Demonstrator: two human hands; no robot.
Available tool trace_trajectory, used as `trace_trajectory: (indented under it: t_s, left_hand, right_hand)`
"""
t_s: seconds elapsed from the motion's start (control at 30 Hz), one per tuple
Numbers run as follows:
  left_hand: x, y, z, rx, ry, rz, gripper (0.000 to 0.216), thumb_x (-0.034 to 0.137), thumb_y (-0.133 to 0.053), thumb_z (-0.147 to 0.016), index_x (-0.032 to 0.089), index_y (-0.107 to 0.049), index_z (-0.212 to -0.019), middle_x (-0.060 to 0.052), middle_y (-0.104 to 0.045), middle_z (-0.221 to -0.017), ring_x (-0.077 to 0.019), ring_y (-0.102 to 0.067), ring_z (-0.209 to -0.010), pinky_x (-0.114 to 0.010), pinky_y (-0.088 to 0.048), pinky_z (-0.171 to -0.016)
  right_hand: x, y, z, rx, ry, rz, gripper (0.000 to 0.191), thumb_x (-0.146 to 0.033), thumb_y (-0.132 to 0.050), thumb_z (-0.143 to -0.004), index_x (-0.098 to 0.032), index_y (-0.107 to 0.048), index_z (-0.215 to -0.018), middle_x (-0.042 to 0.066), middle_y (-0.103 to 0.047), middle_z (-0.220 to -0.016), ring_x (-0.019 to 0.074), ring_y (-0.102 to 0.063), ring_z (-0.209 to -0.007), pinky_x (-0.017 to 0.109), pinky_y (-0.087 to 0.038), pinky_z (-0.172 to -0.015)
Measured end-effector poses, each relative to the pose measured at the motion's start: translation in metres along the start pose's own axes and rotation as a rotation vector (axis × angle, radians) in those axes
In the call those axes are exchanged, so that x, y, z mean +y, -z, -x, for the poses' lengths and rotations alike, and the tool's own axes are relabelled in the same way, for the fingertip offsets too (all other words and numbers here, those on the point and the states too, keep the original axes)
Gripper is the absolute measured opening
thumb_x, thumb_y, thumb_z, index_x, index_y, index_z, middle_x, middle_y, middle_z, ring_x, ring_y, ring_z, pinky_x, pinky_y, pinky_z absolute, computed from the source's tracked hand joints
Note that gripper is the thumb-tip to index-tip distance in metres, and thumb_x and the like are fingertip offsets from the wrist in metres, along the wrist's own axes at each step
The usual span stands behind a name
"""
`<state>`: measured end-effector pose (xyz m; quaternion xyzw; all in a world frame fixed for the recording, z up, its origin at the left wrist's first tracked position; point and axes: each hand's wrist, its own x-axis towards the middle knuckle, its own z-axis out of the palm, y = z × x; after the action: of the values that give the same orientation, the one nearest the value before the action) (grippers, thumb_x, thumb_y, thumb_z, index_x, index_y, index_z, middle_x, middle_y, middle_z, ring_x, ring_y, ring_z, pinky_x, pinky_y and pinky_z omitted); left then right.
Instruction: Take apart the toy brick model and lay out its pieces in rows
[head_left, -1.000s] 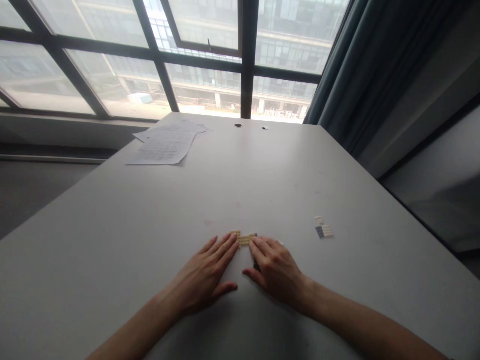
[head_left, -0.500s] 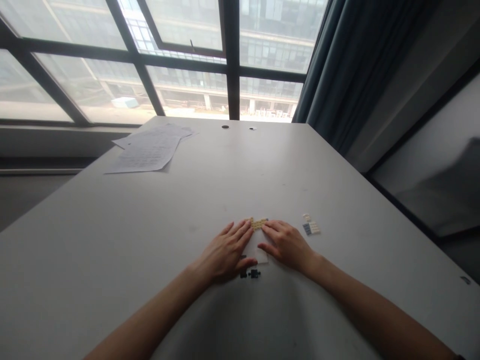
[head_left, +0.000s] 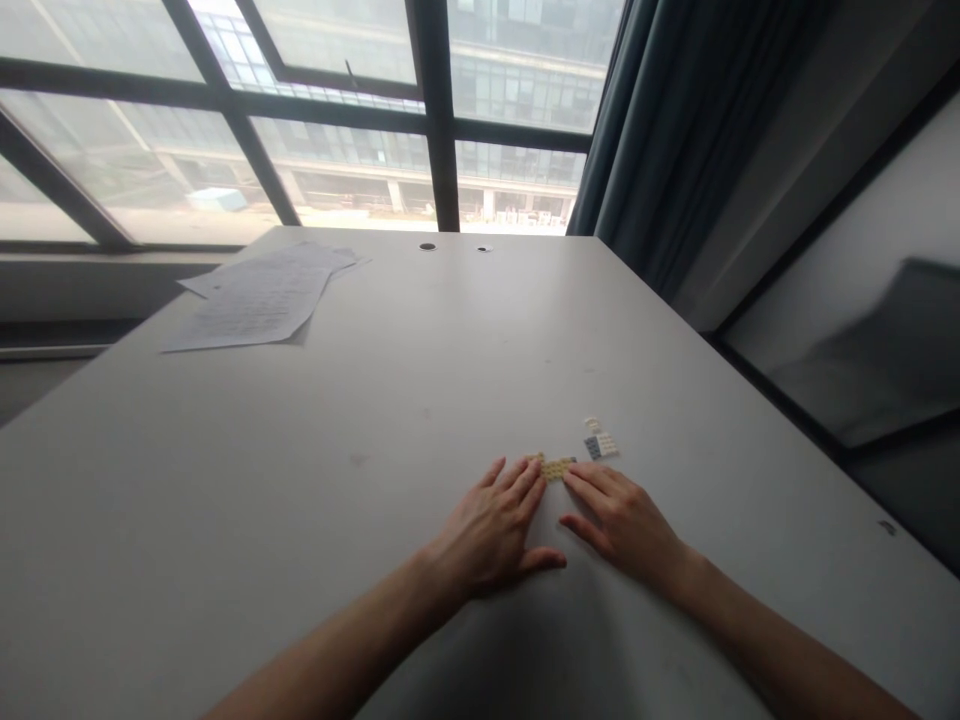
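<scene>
Small tan studded building-brick plates (head_left: 556,470) lie between my hands on the white table. My left hand (head_left: 501,520) rests palm down with its fingers stretched out, the fingertips touching the left part of the tan plates. From the right, my right hand (head_left: 619,505) lies flat with fingers extended, its fingertips at the plates' right end, where a bit of grey shows. My fingers cover part of the plates. Beyond my right hand sit a grey and cream studded plate (head_left: 602,446) and a smaller cream piece (head_left: 592,424).
Printed paper sheets (head_left: 259,300) lie at the table's far left. Two round cable holes, one of them a dark opening (head_left: 427,247), are near the far edge. A large window rises behind the table (head_left: 337,560), with a dark curtain (head_left: 660,150) at the right.
My hands and the tan plates between them have shifted right and toward the grey and cream plate. The dark pieces and pale sheet near my thumbs no longer show. The view has turned slightly.
</scene>
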<state>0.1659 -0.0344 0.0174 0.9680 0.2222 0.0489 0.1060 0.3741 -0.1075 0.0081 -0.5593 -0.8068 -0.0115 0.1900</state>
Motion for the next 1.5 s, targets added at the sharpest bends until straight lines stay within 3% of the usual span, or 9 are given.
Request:
trace_trajectory:
  t_s: [0.47,0.77,0.97,1.1,1.5]
  left_hand:
    - [0.019,-0.022,-0.008,0.081,0.042,-0.043,0.087,0.074,-0.024,-0.085,0.011,-0.031,-0.143,-0.017,-0.033,-0.149,-0.0295,-0.029,-0.139,-0.048,-0.022,-0.113]
    - [0.011,-0.012,-0.012,0.112,0.053,-0.01,0.075,0.07,-0.033,-0.087,0.016,-0.037,-0.139,-0.014,-0.038,-0.147,-0.0293,-0.035,-0.135,-0.046,-0.026,-0.111]
    - [-0.01,-0.003,-0.027,0.202,0.146,0.122,0.059,0.055,-0.049,-0.087,0.018,-0.042,-0.133,-0.011,-0.047,-0.14,-0.0253,-0.038,-0.132,-0.041,-0.029,-0.11]
    - [-0.014,-0.004,-0.04,0.19,0.186,0.133,0.057,0.05,-0.061,-0.079,0.021,-0.048,-0.126,-0.009,-0.05,-0.135,-0.0285,-0.038,-0.131,-0.045,-0.029,-0.109]
    - [-0.007,-0.007,-0.044,0.182,0.171,0.061,0.038,0.044,-0.061,-0.08,0.023,-0.056,-0.111,-0.009,-0.052,-0.128,-0.0286,-0.04,-0.127,-0.047,-0.03,-0.107]
  right_hand:
    - [0.014,-0.001,0.02,0.077,0.028,0.027,0.034,-0.035,-0.053,-0.092,-0.012,-0.059,-0.115,0.015,-0.065,-0.114,0.0269,-0.059,-0.107,0.042,-0.051,-0.093]
    - [0.011,-0.001,0.017,0.125,0.02,0.043,0.035,-0.035,-0.054,-0.091,-0.012,-0.058,-0.117,0.015,-0.062,-0.116,0.0264,-0.056,-0.108,0.043,-0.048,-0.094]
    - [0.009,-0.003,0.012,0.062,0.084,0.077,0.042,-0.04,-0.054,-0.09,-0.013,-0.058,-0.122,0.014,-0.06,-0.125,0.0295,-0.049,-0.118,0.046,-0.041,-0.099]
    - [0.009,-0.004,0.01,0.024,0.091,0.086,0.047,-0.044,-0.054,-0.09,-0.013,-0.057,-0.125,0.014,-0.058,-0.128,0.0305,-0.046,-0.121,0.047,-0.039,-0.101]
    - [0.009,-0.002,0.013,0.025,0.089,0.065,0.046,-0.043,-0.053,-0.091,-0.014,-0.056,-0.127,0.014,-0.061,-0.125,0.0288,-0.049,-0.119,0.047,-0.041,-0.1]
